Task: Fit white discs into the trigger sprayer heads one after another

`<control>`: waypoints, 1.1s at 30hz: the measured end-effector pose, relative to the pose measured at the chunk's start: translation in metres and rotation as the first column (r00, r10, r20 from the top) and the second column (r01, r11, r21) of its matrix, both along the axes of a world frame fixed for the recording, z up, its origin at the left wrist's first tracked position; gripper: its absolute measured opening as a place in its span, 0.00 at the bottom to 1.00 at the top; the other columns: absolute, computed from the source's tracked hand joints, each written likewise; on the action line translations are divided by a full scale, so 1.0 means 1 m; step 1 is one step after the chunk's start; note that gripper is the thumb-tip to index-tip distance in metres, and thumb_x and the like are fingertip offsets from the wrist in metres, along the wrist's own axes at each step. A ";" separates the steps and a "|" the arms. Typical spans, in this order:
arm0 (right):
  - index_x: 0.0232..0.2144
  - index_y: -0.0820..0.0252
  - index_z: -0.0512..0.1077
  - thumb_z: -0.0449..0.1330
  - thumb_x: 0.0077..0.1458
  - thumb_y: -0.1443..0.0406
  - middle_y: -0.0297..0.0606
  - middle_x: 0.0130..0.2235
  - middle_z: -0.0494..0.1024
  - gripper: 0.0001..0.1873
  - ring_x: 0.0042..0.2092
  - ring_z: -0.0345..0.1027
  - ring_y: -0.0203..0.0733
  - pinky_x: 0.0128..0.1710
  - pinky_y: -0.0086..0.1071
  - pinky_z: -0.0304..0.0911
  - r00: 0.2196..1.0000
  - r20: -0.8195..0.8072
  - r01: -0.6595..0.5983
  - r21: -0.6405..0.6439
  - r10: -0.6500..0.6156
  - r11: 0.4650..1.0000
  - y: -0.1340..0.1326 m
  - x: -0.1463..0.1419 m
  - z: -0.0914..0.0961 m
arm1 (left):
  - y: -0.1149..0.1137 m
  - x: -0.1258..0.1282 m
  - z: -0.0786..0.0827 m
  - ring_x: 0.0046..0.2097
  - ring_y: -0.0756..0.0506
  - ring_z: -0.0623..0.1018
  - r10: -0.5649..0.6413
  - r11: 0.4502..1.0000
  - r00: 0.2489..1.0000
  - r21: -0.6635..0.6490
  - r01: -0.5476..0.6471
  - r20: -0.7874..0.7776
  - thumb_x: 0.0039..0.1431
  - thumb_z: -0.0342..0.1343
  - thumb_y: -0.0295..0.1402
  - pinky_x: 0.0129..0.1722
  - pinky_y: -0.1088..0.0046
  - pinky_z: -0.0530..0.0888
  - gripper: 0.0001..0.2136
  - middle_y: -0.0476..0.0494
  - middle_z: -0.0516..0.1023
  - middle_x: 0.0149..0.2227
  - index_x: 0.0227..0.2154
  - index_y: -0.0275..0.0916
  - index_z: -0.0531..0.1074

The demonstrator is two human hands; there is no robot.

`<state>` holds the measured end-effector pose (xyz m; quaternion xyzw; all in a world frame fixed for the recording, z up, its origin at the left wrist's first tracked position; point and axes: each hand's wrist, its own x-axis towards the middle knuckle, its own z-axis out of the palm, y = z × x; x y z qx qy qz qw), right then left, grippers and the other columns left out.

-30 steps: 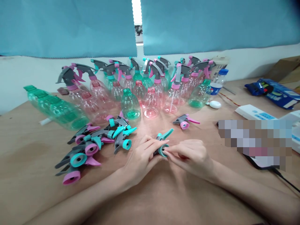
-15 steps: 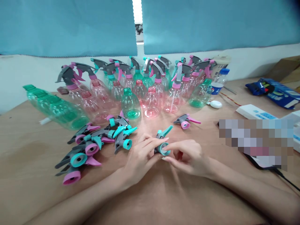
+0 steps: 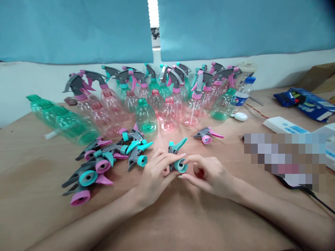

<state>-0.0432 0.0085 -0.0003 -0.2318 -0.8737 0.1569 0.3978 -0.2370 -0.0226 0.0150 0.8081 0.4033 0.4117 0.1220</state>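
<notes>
A grey trigger spray head with a turquoise collar and lever is held at the middle of the table, its collar opening turned towards me. My left hand grips its body from the left between fingers and thumb. From the other side, my right hand has its index finger and thumb curled at the collar's rim. A pile of loose spray heads, pink and turquoise, lies to the left. Another pink-collared spray head lies behind my right hand.
Behind stand several pink and green bottles, such as an open green bottle and an open pink bottle. Green bottles lie tilted at the left. At the right are a power strip, a blue packet and a blurred-out device with a cable.
The turquoise spray head has shifted slightly left. My right index finger has moved out of the collar opening to its rim, so the dark hole inside now shows.
</notes>
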 end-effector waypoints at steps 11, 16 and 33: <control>0.35 0.60 0.68 0.53 0.59 0.68 0.30 0.22 0.71 0.04 0.22 0.63 0.32 0.23 0.26 0.55 0.993 0.097 -0.082 0.084 0.074 0.993 0.001 -0.002 0.002 | 0.000 -0.001 -0.002 0.38 0.47 0.72 -0.010 1.000 1.000 0.000 0.010 -0.020 0.59 0.55 0.26 0.36 0.71 0.72 0.11 0.45 0.79 0.39 0.45 0.42 0.72; 0.39 0.59 0.66 0.59 0.56 0.65 0.24 0.20 0.66 0.09 0.19 0.60 0.29 0.21 0.23 0.56 0.995 -0.083 -0.051 0.055 0.055 0.997 0.001 0.000 0.002 | 0.000 0.000 -0.001 0.35 0.47 0.71 -0.006 1.000 1.000 -0.023 0.005 -0.009 0.59 0.56 0.29 0.33 0.72 0.70 0.12 0.46 0.78 0.35 0.46 0.42 0.71; 0.44 0.59 0.63 0.64 0.50 0.55 0.38 0.37 0.76 0.23 0.22 0.66 0.29 0.22 0.24 0.63 0.999 -0.037 -0.034 -0.131 0.029 0.991 -0.004 -0.004 -0.002 | -0.005 -0.001 -0.012 0.30 0.50 0.73 0.013 0.994 1.000 -0.107 -0.012 0.014 0.54 0.60 0.32 0.27 0.76 0.70 0.07 0.49 0.72 0.30 0.30 0.40 0.66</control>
